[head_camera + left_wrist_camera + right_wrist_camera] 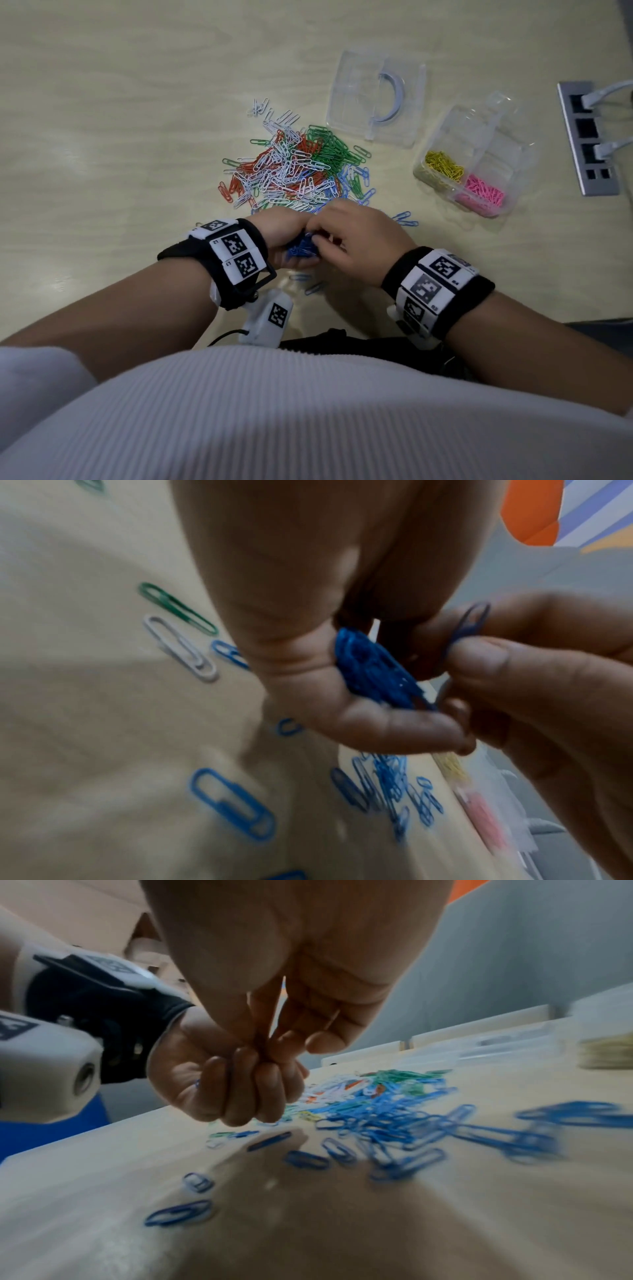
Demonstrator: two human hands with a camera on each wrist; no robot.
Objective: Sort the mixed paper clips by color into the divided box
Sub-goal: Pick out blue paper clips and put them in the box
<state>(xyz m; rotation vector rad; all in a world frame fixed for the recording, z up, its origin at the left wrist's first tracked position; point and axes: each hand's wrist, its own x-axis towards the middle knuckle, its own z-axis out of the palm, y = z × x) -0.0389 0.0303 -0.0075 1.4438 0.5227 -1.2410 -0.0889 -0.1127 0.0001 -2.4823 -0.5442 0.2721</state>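
Note:
My left hand (291, 246) is cupped just above the table and holds a bunch of blue paper clips (369, 674) in its curled fingers. My right hand (322, 236) meets it from the right, and its thumb and finger pinch a single blue clip (471, 620) beside the bunch. The mixed pile (294, 164) of white, red, green and blue clips lies just beyond both hands. At the right stands the clear divided box (513, 137), with yellow clips (443, 164) in one compartment and pink clips (484, 192) in another.
The box's clear lid (376, 96) with a curved handle lies behind the pile. Loose blue clips (394, 1129) are scattered on the table under and right of my hands. A socket strip (587, 137) with white plugs sits at the far right.

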